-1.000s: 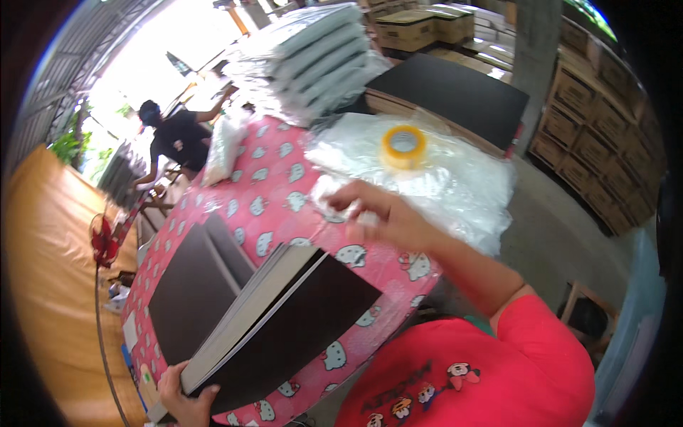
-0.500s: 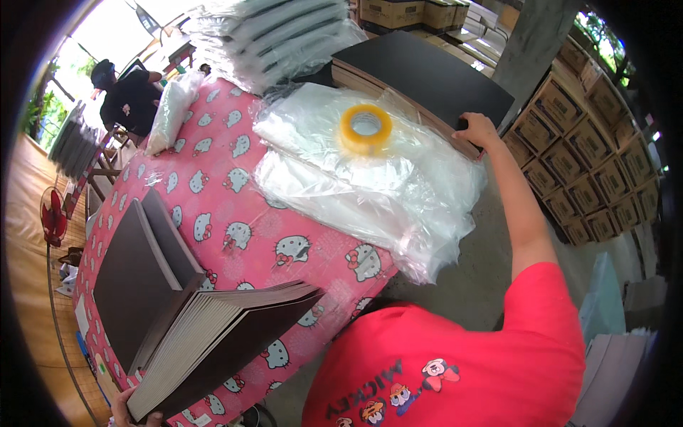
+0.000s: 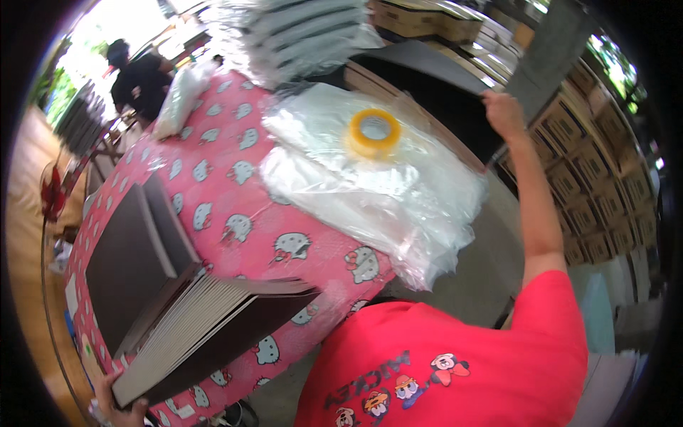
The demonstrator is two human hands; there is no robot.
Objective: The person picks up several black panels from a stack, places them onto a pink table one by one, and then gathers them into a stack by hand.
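- Table (image 3: 267, 231), covered in pink cloth with cartoon-cat prints, is running away from you through the middle of the view.
- Brown cartons (image 3: 583, 164) are standing in stacked rows, well to the right of it.
- A stack of bundles wrapped in clear plastic (image 3: 292, 35) is rising at the far end.
- A pile of flat boards (image 3: 398, 94), brown along its edge, is sitting beyond the plastic sheets, to the right of that stack.
- Clear plastic sheets (image 3: 377, 192) are lying crumpled over the right part of the cloth, between you and the pile.
- A large black sheet (image 3: 434, 60) is bending up over the pile, its near right corner raised in your grasp, a black surface showing under it.
- Two dark grey panels (image 3: 121, 263) are lying at your left, one partly over the other, just beside the book.
- A thick book (image 3: 192, 320) with pale leaves and a dark cover is resting tilted at the near left of the table, its leaf edges facing up.
- Your left hand (image 3: 117, 398) is holding the book's near end, thumb on one side, fingers on the other.
- Your right hand (image 3: 504, 114), arm stretched far out, is pinching the black sheet's corner.
- A roll of yellow tape (image 3: 375, 148) is resting on the plastic sheets.
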